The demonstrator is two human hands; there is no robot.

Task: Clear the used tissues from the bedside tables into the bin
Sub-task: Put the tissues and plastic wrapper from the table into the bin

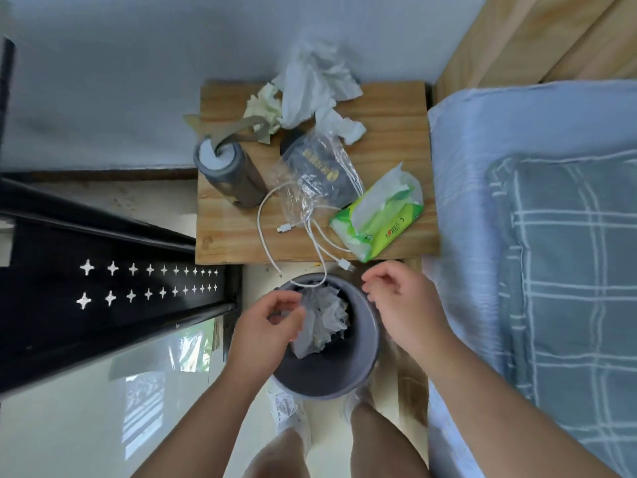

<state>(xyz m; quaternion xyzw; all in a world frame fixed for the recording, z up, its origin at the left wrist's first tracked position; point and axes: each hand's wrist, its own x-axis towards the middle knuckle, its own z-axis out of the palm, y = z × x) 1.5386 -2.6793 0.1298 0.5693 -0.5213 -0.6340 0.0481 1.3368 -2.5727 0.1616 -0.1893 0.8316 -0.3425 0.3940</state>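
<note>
Above the grey bin [358, 370], which stood on the floor just in front of the bedside table [389, 139], both hands hung with loosely curled, half-open fingers and held nothing. The left hand [272, 326] was over the bin's left rim, the right hand [400, 298] over its right rim. Crumpled tissues [324, 322] already lay inside the bin, so part of the task seemed done. At the far edge of the table, near the wall, a heap of used tissues [310, 88] remained, and one smaller tissue [341, 125] lay just beside it toward the middle. The green tissue pack [379, 219] at the near right corner and the white cable [275, 219] at the near edge were probably not rubbish.
</note>
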